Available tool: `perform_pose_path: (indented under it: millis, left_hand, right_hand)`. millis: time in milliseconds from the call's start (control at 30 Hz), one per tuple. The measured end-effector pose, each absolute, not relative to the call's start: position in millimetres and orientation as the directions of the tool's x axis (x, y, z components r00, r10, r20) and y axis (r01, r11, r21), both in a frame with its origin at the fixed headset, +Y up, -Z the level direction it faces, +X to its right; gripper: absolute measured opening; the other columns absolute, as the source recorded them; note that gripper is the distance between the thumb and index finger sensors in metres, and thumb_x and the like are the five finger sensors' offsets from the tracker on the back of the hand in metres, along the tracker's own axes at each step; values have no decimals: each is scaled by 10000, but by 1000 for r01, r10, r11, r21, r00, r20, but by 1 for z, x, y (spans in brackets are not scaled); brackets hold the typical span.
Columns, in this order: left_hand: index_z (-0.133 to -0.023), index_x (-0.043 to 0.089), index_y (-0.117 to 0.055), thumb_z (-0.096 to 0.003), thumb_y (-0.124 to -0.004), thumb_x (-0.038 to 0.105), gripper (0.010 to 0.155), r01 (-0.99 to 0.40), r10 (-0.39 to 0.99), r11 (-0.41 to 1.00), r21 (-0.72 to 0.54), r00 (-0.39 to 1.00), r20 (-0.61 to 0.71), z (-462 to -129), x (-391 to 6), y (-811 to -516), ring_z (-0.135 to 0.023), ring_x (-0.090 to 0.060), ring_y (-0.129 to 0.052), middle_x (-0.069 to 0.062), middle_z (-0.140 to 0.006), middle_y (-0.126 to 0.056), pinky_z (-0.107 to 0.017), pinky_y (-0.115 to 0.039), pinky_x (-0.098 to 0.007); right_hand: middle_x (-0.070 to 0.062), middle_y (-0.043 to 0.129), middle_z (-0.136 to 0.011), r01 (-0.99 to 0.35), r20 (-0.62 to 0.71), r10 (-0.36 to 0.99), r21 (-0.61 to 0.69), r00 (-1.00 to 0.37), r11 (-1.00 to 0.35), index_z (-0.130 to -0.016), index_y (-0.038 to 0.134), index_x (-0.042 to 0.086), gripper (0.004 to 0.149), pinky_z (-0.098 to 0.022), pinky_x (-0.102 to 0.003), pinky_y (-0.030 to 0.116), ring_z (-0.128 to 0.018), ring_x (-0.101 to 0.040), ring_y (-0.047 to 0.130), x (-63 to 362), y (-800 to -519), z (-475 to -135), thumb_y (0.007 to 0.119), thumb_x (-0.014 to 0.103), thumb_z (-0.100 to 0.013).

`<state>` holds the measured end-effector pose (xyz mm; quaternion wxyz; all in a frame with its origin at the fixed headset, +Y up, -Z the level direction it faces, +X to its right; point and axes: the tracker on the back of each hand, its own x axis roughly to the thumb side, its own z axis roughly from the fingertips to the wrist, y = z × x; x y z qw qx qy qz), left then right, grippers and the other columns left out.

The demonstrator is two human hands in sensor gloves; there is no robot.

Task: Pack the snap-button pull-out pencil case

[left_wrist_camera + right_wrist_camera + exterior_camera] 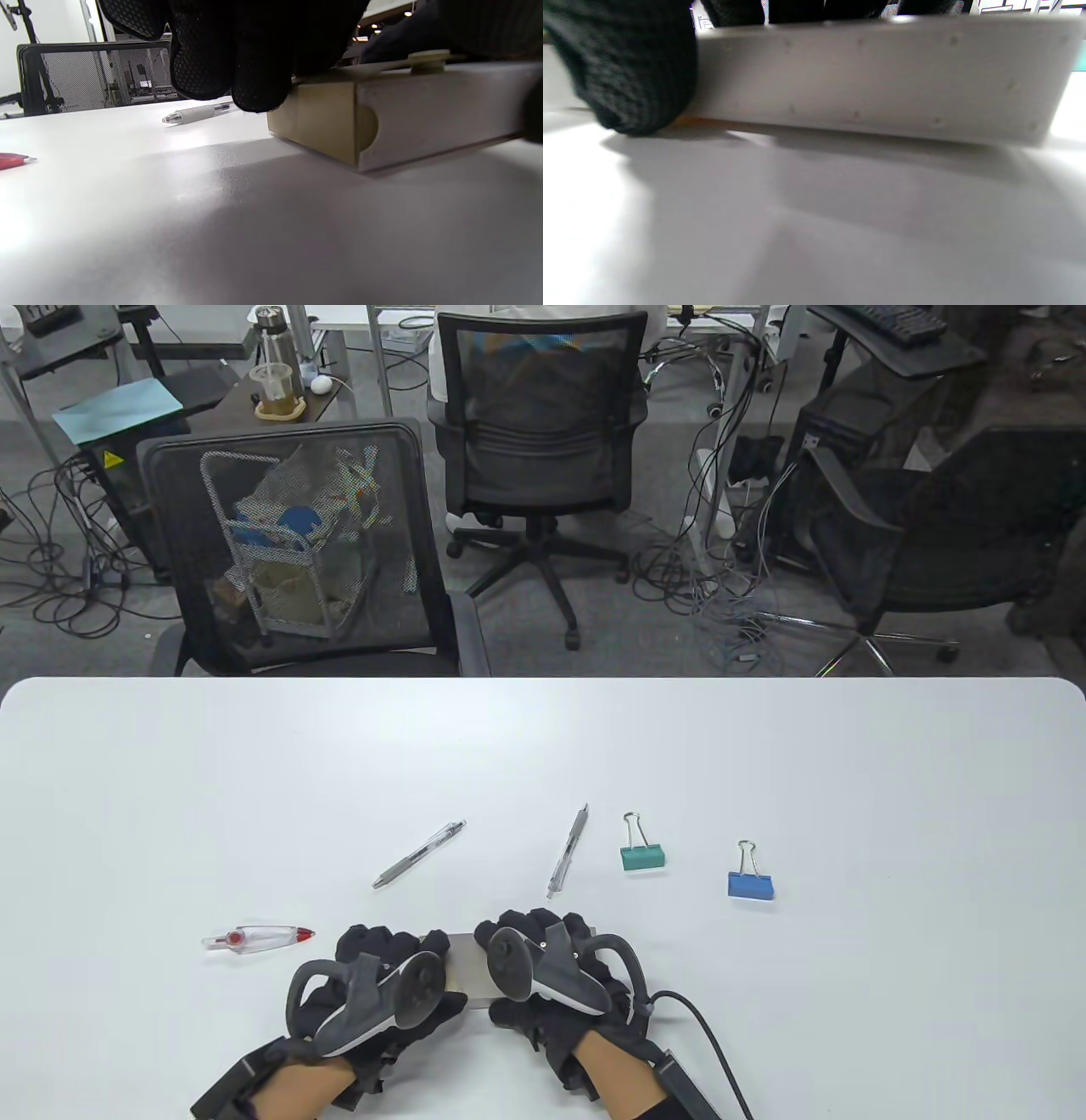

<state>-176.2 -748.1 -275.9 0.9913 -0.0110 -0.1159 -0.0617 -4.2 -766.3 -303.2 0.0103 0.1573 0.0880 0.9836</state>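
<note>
Left hand (386, 984): fingers (254, 63) curled over the left end of the pencil case (468, 976), gripping it. Right hand (556, 976): fingers draped over the case's top, thumb (628, 72) against its near side, holding it. Pencil case: grey box, flat on the white table (543, 763) near its front edge, between both hands. Beyond: two pens (419, 853) (568, 851); green binder clip (642, 853); blue binder clip (750, 881) further right. Left: red-tipped correction tape (257, 937)
</note>
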Motion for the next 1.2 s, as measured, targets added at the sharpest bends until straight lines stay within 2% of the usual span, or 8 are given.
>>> perform_pose_path:
  millis: [300,467,500,533,700,833,967,1200]
  left_hand:
    - [-928,264,-816,-332,-704,680,735,224,-234,972,68,925,300,-270,-157,-751,-762,-311,-959,-36,-831,-959,-745,-664,-548]
    - [-886,237,-846,-339,-643,689,738,275,-326,939,204,901,286,-262,-152,-757,-664,-282,-1013,-45,-754,-1003,-710,-728,-511]
    - [-851,244,-865,-359,-603,649,689,220,-287,936,275,929,234,-259,-158,-754,-602,-229,-1050,10,-683,-1040,-695,-773,-463]
    - [-834,226,-881,-365,-616,625,670,156,-232,952,265,930,284,-264,-162,-752,-562,-227,-1065,10,-645,-1057,-675,-787,-466]
    - [-913,267,-794,-371,-675,615,655,-147,126,984,98,972,197,-265,-203,-747,-620,-160,-1053,90,-708,-1012,-714,-763,-468]
    - [-961,332,-733,-394,-802,463,586,-377,379,925,-48,925,32,-271,-238,-746,-687,-163,-1005,105,-764,-959,-751,-705,-496]
    - [-986,324,-692,-399,-816,412,607,-477,471,851,-221,878,-83,-281,-256,-765,-726,-183,-978,98,-792,-935,-769,-664,-518]
    - [-982,325,-695,-394,-812,417,607,-455,449,868,-198,890,-74,-281,-255,-767,-726,-182,-974,103,-780,-941,-783,-643,-521]
  right_hand:
    - [176,528,-1186,9,308,47,176,-950,-984,-1036,467,511,853,-834,-566,486,-1108,-207,583,-4,-766,-303,876,610,-294]
    - [181,531,-1184,4,308,52,176,-950,-984,-1033,470,517,853,-832,-563,487,-1105,-204,586,-3,-766,-304,880,611,-291]
    - [182,531,-1184,8,308,47,174,-950,-985,-1032,468,519,852,-833,-563,489,-1107,-202,585,-3,-766,-304,877,611,-291]
    - [182,532,-1184,6,311,49,172,-949,-985,-1032,470,518,851,-833,-562,490,-1106,-201,587,-3,-766,-304,878,611,-291]
    - [177,535,-1183,7,306,46,170,-951,-985,-1034,470,513,854,-826,-567,501,-1100,-206,596,-3,-766,-303,878,614,-290]
    - [167,540,-1181,12,300,40,170,-953,-985,-1036,470,505,857,-822,-569,508,-1096,-214,603,-4,-766,-303,879,614,-291]
    - [168,538,-1181,12,301,39,166,-953,-986,-1037,466,505,859,-820,-569,507,-1095,-213,603,-4,-766,-303,876,616,-291]
    - [183,577,-1168,12,315,26,119,-949,-993,-1026,493,515,858,-814,-558,550,-1079,-195,649,-2,-765,-302,880,635,-270]
